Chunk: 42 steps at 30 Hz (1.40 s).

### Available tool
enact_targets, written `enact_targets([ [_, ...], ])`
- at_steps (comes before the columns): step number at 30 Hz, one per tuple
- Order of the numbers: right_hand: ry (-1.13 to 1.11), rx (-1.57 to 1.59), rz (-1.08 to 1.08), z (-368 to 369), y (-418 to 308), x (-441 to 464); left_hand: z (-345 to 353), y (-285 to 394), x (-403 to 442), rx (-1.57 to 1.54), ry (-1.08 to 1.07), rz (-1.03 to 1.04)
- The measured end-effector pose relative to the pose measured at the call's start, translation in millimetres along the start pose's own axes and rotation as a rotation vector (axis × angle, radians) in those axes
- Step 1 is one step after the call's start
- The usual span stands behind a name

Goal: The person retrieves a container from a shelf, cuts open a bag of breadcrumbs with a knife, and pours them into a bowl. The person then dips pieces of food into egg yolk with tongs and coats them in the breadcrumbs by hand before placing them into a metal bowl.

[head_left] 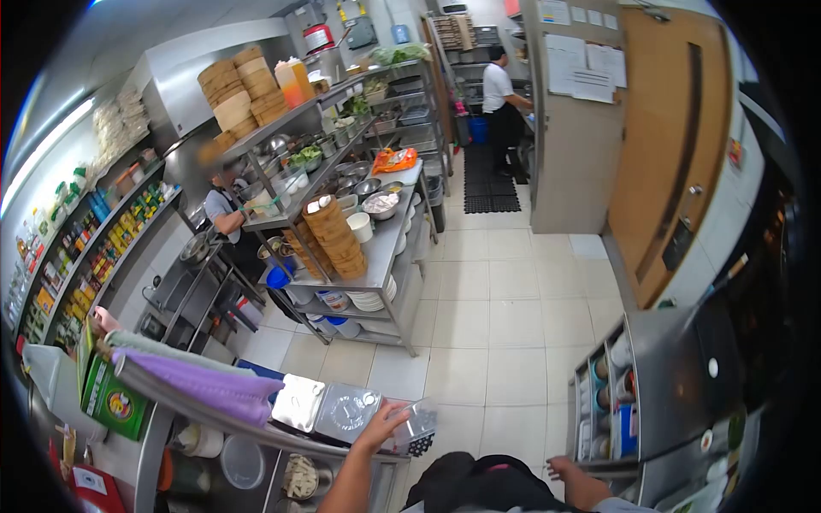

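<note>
My left hand (380, 427) reaches over the lower middle of the view, its fingers at a clear plastic container (416, 421) at the end of the metal counter. Beside it lie a clear square lid or container (348, 412) and a silvery-white one (298, 402). My right hand (575, 475) hangs low at the right with its fingers apart, near the steel cabinet, holding nothing.
Left of my arm, a purple cloth (197, 383) hangs on a rail. Ahead is a steel worktable (376, 269) with bamboo steamers (336, 235). One person (500, 90) stands at the back, another (224, 214) behind the shelves. A wooden door (658, 154) is at right.
</note>
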State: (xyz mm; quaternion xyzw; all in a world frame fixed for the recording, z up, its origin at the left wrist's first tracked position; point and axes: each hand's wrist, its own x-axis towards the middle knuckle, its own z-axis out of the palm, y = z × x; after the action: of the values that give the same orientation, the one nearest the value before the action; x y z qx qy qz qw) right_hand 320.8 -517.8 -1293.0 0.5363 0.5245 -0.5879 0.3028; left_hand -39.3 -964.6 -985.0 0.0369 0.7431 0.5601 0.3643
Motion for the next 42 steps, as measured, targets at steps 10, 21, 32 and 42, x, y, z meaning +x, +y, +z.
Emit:
enact_targets([
  [10, -0.026, 0.057, -0.412, -66, -376, 45, 21, 44, 219, -0.623, 0.071, -0.147],
  [21, -0.028, -0.226, -0.357, -162, -533, 65, 65, 314, 569, -0.666, -0.302, -0.022],
  [32, -0.095, -0.433, -0.221, -254, -819, 216, 37, 430, 812, -0.950, -0.090, -0.072],
  [42, 0.032, -0.313, -0.288, -250, -1274, 332, -86, 523, 940, -1.306, 0.303, 0.133],
])
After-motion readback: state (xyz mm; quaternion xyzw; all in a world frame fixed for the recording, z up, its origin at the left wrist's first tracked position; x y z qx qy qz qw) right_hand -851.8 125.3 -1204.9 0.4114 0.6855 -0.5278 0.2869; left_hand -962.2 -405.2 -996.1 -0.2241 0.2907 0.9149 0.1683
